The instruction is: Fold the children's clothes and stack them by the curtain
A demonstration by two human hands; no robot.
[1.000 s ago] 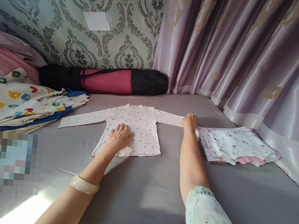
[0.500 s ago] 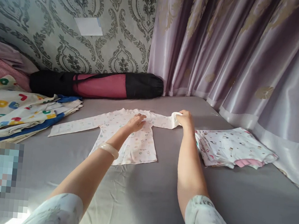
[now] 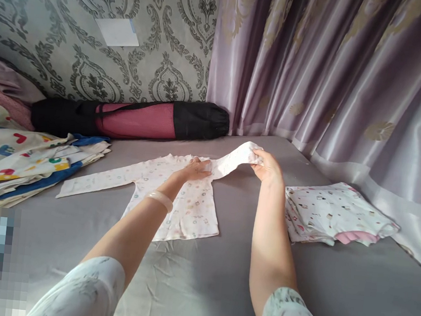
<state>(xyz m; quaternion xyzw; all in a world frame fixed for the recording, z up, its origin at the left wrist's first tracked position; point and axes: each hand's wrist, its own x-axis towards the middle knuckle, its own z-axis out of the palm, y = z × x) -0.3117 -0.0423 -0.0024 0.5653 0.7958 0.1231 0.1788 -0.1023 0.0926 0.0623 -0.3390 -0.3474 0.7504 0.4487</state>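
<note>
Head view: right hand [image 3: 267, 166] pinches the cuff end of one raised sleeve [image 3: 232, 161], while the left hand [image 3: 195, 170], fingers extended and gripping nothing visible, rests at its shoulder end. The printed shirt [image 3: 190, 210] lies beneath the left hand, sleeve span crosswise on the bed [image 3: 234, 259]. Folded clothes [image 3: 335, 210] lie rightward, piled clothes [image 3: 17, 159] left, a rolled bag [image 3: 135, 120] beyond, none between the hands.

Home, by curtains [image 3: 315, 73] and wallpaper [image 3: 148, 67]

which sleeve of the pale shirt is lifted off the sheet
The sleeve on the right, its end raised by the right hand; the other sleeve, on the left, lies flat on the grey sheet.
</note>
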